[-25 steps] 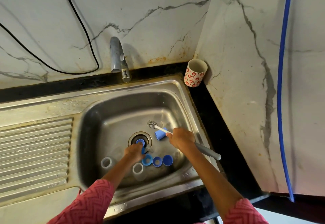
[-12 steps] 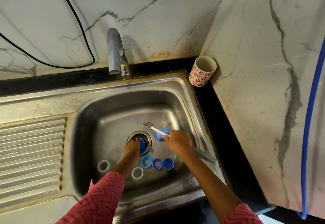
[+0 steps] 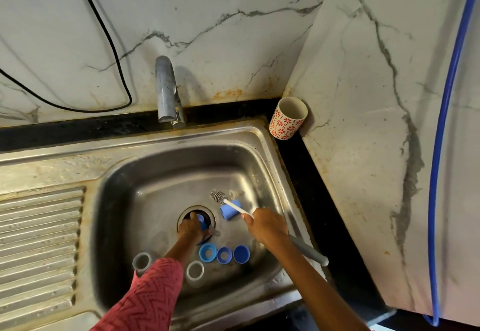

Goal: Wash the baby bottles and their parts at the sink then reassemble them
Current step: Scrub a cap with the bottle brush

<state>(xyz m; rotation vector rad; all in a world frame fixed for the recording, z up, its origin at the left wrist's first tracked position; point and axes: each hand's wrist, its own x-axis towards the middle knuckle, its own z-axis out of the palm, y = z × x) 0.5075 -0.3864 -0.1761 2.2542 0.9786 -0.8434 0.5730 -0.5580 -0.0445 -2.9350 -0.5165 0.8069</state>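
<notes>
Left hand [image 3: 191, 228] curled round a blue bottle part [image 3: 201, 220] at the drain, frame centre — right hand [image 3: 267, 226] gripped bottle brush [image 3: 220, 196], steel sink [image 3: 155, 174], two clear bottles [image 3: 194, 271] lower centre.

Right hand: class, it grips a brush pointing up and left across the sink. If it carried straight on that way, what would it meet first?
Probably the blue cap lying just beyond the right hand, under the brush shaft; depth is unclear, so the hand might pass above it.
</notes>
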